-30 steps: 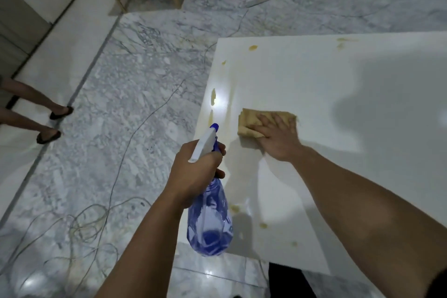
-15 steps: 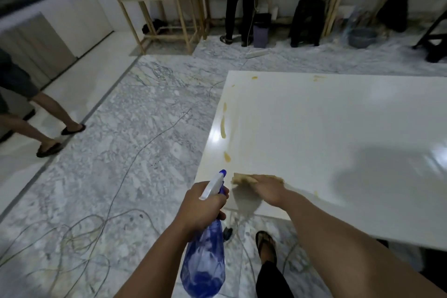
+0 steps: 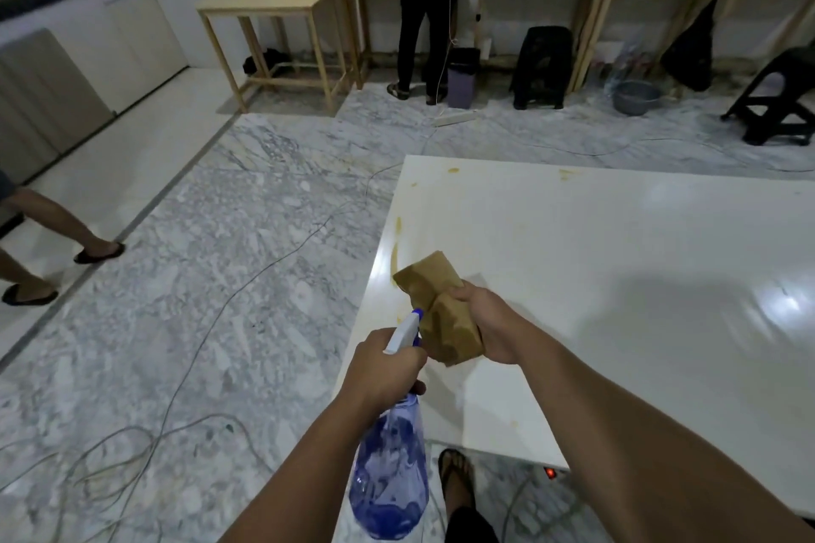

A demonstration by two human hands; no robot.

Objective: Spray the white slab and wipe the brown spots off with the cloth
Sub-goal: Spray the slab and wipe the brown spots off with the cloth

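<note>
Surroundings: pale wooden tables (image 3: 269, 9) line the far wall; a person in black (image 3: 430, 4) stands at them, back turned; a lilac bin (image 3: 462, 77) just beside that person's feet; a black stool (image 3: 540, 66) further right; a grey basin (image 3: 637, 97) on the floor; another person's legs in sandals (image 3: 53, 242) at the left edge
Floor: grey-veined marble, glossy; thin cables (image 3: 145, 441) loop across it, one running up to the slab's near-left side
In the way: the bottle and left forearm cover the slab's near-left corner; the cloth hides part of the left edge
White slab (image 3: 617, 278): flat, smooth, shiny with glare; brown spots (image 3: 399, 240) streak along its left edge, smaller ones near the far edge
Cloth (image 3: 434, 300): tan, crumpled, soft folds; lifted above the slab's near-left part
Right hand (image 3: 494, 324): fingers curled round the cloth, gripping it
Spray bottle (image 3: 390, 472): translucent blue, rounded body, white trigger head; nozzle just beside the cloth
Left hand (image 3: 381, 370): wrapped round the bottle's neck and trigger
</note>
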